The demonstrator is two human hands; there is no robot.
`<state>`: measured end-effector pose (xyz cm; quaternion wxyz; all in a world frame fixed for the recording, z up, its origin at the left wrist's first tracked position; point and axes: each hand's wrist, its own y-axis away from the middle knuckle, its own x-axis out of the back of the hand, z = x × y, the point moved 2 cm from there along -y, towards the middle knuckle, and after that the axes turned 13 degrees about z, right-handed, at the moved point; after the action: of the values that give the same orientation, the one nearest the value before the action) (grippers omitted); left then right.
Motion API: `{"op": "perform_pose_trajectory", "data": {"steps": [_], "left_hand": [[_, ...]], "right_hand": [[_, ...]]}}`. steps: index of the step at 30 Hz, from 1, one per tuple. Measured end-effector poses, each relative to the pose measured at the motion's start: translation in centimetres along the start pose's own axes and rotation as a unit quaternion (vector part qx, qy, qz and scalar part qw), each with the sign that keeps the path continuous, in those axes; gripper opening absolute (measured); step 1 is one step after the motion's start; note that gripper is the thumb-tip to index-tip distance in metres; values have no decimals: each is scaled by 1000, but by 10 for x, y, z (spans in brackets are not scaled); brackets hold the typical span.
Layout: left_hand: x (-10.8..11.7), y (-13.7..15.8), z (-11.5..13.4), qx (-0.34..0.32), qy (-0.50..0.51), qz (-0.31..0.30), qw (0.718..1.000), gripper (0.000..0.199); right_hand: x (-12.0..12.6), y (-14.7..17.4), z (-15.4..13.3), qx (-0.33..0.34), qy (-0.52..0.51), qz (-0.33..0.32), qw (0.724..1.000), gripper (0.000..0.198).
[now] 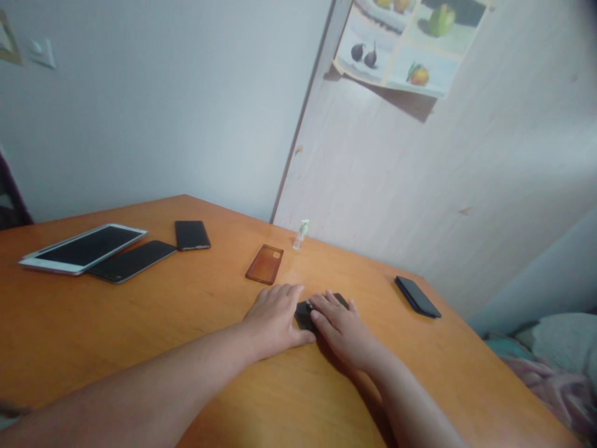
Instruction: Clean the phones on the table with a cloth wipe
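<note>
Firstly, we list one dark object [305,316], black and flat-looking, lying on the worktop [252,389] at near centre, beneath and between both hands. Hidden: its middle and most of its outline, so we cannot tell its full shape, nor whether it is one piece or two. Visible: a black left end and a dark far-right corner, plus a small pale glint beside the fingertips. Its long axis appears to run from left to right, the right end slanting to the far side; which face is up, and which end is its top, we cannot make out.

Left hand [276,316]: at the object's left end, thumb and fingers apart; whether it grips, we cannot tell. Right hand [342,326]: laid over the object, fingers a little spread; its grip we likewise cannot tell, the undersides being out of sight.

Beyond, on the same worktop, we record: one reddish-brown phone case [265,264], far of the left hand; one small clear bottle [300,236], its label too small to read; one dark phone-like item [417,297], right; one white-framed tablet [88,247], left, partly covering a black device [135,261].
</note>
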<state>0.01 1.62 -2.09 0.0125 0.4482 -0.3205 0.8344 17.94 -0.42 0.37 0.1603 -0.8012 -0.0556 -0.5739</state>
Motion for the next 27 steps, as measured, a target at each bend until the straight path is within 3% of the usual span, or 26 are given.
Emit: {"op": "perform_pose_trajectory", "data": {"steps": [3,9,13,15,20,25,27], "left_hand": [[0,1,-1,-2,4,5,1000,74],[0,0,-1,7,1,-12,1000,94],[-1,0,-1,9,1,-2,1000,87],[0,0,-1,11,3,0,1000,88],[1,-1,0,17,2,-13,1000,107],[-1,0,-3,10,0,3,1000,91],[-1,0,-2,7,0,-1,1000,92]], "right_hand": [[-1,3,-15,63,-40,-40,996,49],[-3,-2,2,-42,38,6,998,52],[-4,2,-14,45,-2,-32,998,53],[-4,1,-16,56,-6,-42,997,52],[-3,-2,0,-50,52,3,997,54],[-4,4,-11,36,-4,-37,999,54],[-4,2,-7,27,4,-38,999,54]]}}
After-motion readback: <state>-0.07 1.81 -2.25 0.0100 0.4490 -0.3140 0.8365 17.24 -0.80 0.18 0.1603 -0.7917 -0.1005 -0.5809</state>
